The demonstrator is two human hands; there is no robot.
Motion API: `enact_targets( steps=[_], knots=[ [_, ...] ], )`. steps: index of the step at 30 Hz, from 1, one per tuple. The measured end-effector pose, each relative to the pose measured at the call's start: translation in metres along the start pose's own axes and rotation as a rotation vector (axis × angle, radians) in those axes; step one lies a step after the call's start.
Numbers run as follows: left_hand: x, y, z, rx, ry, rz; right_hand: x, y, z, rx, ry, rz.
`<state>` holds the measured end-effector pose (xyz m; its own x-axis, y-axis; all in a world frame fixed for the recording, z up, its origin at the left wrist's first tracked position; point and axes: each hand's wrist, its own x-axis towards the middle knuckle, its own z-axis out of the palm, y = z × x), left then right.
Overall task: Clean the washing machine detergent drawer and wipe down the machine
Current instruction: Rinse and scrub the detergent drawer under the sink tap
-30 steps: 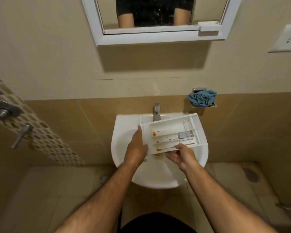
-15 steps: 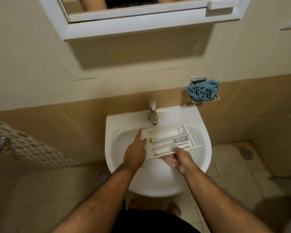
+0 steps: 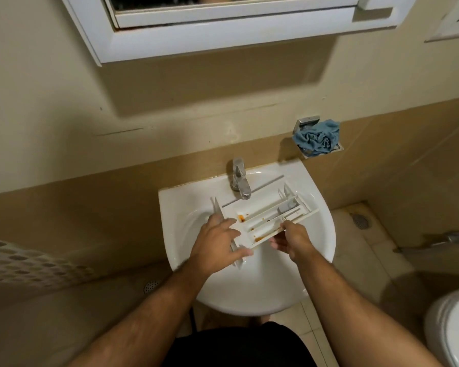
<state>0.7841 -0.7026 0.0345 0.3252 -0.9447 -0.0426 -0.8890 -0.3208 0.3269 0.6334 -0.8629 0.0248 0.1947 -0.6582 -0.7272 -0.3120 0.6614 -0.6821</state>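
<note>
White plastic detergent drawer (image 3: 265, 218) held over white ceramic basin (image 3: 321, 234), centre frame.
It is gripped by left hand (image 3: 217, 242) and right hand (image 3: 293, 241); no writing is legible.

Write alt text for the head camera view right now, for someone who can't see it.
Two hands hold a stained white detergent drawer over a white sink, below the tap: left hand at its end, right hand along its near edge.

A bathroom seen from above. A white sink (image 3: 321, 234) with a chrome tap (image 3: 239, 178) is fixed to a wall that is cream above and tan tile below. A white-framed mirror (image 3: 223, 30) hangs overhead. Beige tiles cover the floor (image 3: 355, 260), with a round drain (image 3: 360, 220) to the right.
</note>
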Motion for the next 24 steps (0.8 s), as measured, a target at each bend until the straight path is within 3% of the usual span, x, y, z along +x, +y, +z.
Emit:
enact_targets(
  steps=[11,20,22,24],
  knots=[
    [0.013,-0.018,-0.011,0.332,-0.270,0.316,0.009,0.003,0.012,0.029,0.028,0.028],
    [0.025,-0.020,-0.012,0.448,-0.292,0.342,0.009,-0.003,0.006,-0.063,0.002,0.042],
    [0.028,-0.020,-0.012,0.466,-0.288,0.333,0.007,-0.005,0.001,-0.135,0.068,0.007],
    [0.031,-0.019,-0.014,0.485,-0.282,0.338,0.003,-0.010,-0.005,-0.295,0.268,-0.126]
  ],
)
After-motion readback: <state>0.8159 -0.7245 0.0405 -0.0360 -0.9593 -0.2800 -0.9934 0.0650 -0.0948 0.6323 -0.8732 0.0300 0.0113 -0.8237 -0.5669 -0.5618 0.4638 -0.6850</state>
